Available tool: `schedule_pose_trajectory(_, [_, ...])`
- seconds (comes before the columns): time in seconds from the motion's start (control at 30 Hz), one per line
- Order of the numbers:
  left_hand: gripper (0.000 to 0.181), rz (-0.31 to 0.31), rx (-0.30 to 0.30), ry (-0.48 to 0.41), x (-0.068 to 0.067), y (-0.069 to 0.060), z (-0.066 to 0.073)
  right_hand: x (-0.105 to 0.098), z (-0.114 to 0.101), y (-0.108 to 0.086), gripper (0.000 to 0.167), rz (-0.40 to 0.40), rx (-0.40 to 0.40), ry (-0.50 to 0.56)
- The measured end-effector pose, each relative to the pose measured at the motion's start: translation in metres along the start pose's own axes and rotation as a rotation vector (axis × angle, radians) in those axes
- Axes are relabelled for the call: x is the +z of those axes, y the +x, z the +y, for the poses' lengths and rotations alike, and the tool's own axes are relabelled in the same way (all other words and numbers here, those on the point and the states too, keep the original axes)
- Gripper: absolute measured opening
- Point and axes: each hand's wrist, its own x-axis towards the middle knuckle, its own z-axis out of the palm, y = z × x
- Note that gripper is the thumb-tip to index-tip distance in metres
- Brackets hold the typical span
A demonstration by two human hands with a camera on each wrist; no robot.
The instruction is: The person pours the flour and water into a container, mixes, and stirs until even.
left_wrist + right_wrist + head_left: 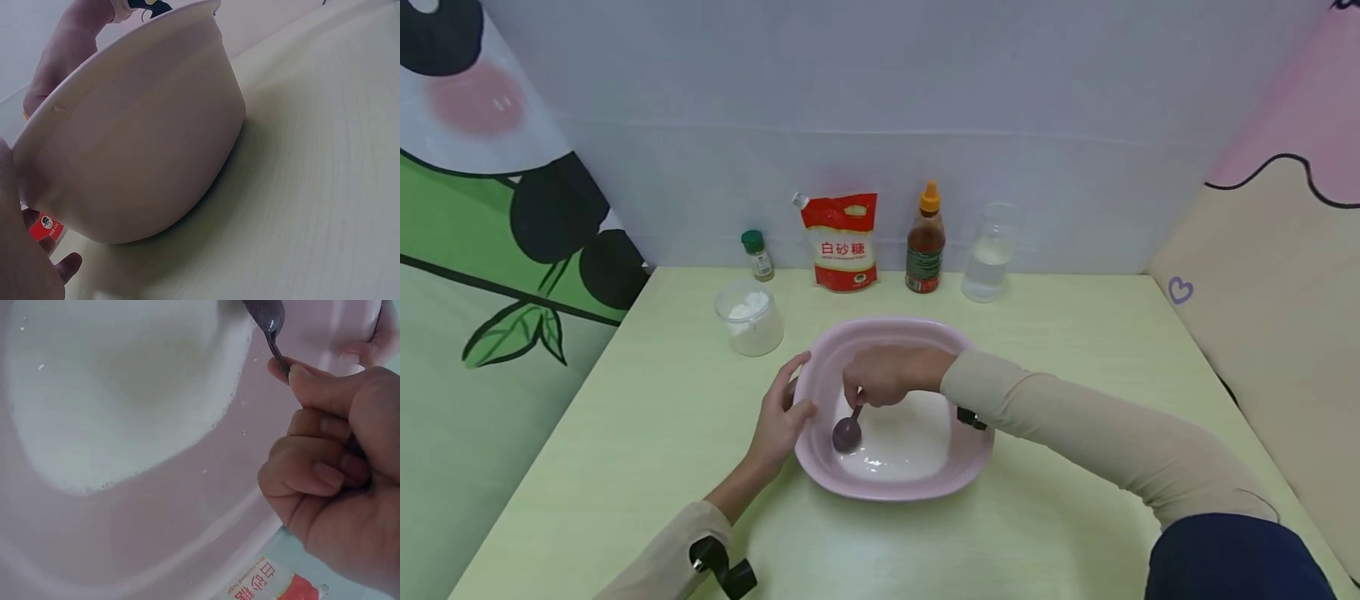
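A pink oval basin (891, 492) holds a pool of milky white liquid (910, 442). At its left side, my left hand (781, 425) grips the rim, the thumb over the edge and the fingers along the outer wall. My right hand (883, 375) reaches in over the basin and pinches a dark spoon (847, 435) by its handle. The spoon's bowl is at the left part of the liquid. In the right wrist view, the remaining fingers of the right hand (331, 456) curl round the handle, hiding most of it. The basin's outer wall (137, 137) fills much of the left wrist view.
Behind the basin stand a green-capped small jar (758, 257), a red and white sugar pouch (844, 243), a sauce bottle with an orange cap (924, 250) and a glass bottle of clear liquid (988, 258). A clear tub with white contents (750, 321) sits behind left.
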Motion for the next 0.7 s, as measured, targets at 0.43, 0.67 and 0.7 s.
schedule_pose_trajectory(0.43, [0.076, -0.011, -0.024, -0.003, 0.000, -0.003, 0.003, -0.013, 0.016, -0.001, 0.015, 0.091, 0.247, -0.089])
schedule_pose_trajectory(0.67, [0.077, 0.001, -0.031, -0.005, 0.000, -0.002, 0.004, -0.015, 0.020, -0.005, 0.007, 0.138, 0.336, -0.216])
schedule_pose_trajectory(0.7, [0.077, 0.000, -0.033, -0.006, 0.000, -0.002, 0.004, -0.015, 0.021, -0.006, 0.008, 0.138, 0.342, -0.242])
